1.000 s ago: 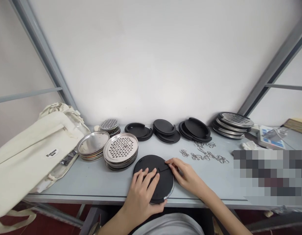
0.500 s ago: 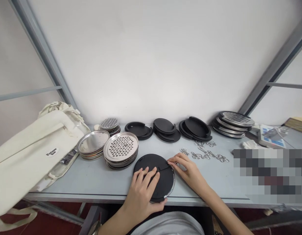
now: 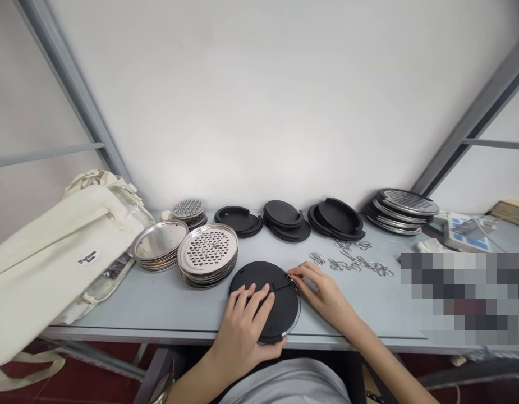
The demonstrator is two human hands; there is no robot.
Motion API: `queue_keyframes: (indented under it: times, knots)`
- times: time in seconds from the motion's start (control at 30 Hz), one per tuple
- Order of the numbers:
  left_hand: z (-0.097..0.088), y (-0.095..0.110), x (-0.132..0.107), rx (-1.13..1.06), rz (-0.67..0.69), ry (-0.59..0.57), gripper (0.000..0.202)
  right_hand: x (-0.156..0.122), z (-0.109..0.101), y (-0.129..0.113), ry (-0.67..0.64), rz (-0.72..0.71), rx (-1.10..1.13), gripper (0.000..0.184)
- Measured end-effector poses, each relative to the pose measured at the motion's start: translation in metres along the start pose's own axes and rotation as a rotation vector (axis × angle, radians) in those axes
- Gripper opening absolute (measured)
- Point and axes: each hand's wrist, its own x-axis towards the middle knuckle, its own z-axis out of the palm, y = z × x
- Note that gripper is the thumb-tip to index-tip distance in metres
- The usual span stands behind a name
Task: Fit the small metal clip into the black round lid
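Observation:
A round black plastic holder (image 3: 280, 314) lies near the table's front edge, with a thin metal rim showing along its right side. My left hand (image 3: 248, 320) grips it, fingers spread across its top and thumb at its near edge. At its upper right edge, my right hand (image 3: 313, 283) pinches a small bent-wire piece (image 3: 289, 276) against the holder; the fingers hide most of this piece. Several similar wire clips (image 3: 362, 262) are scattered on the table beyond my right hand.
To the left stand stacks of metal grater discs (image 3: 209, 252) and plain metal discs (image 3: 160, 241). Black holders (image 3: 282, 216) line the wall, with assembled grater discs (image 3: 404, 205) at the back right. A cream bag (image 3: 69, 247) covers the table's left end; a blurred patch hides the right.
The wire piece at the holder's edge has shifted slightly under my right fingertips. My left hand keeps its grip, and the whole view has tilted a little.

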Motion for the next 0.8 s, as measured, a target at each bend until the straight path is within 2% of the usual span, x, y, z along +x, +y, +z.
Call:
queue_keyframes:
  times: [0.33, 0.47, 0.63, 0.8]
  knots:
    - [0.002, 0.000, -0.001, -0.019, -0.016, 0.013, 0.057, -0.001, -0.001, -0.004, -0.009, 0.125, -0.001, 0.020]
    - [0.001, 0.001, -0.001, -0.017, -0.024, 0.015, 0.057, -0.001, 0.000, -0.001, -0.018, 0.132, 0.014, 0.024]
    - [0.002, 0.000, -0.001, -0.036, -0.025, 0.005, 0.055, -0.001, 0.000, 0.002, 0.029, 0.114, 0.033, 0.027]
    - [0.002, -0.001, -0.002, -0.047, -0.025, 0.000, 0.057, -0.004, 0.002, 0.008, 0.097, 0.170, 0.108, 0.022]
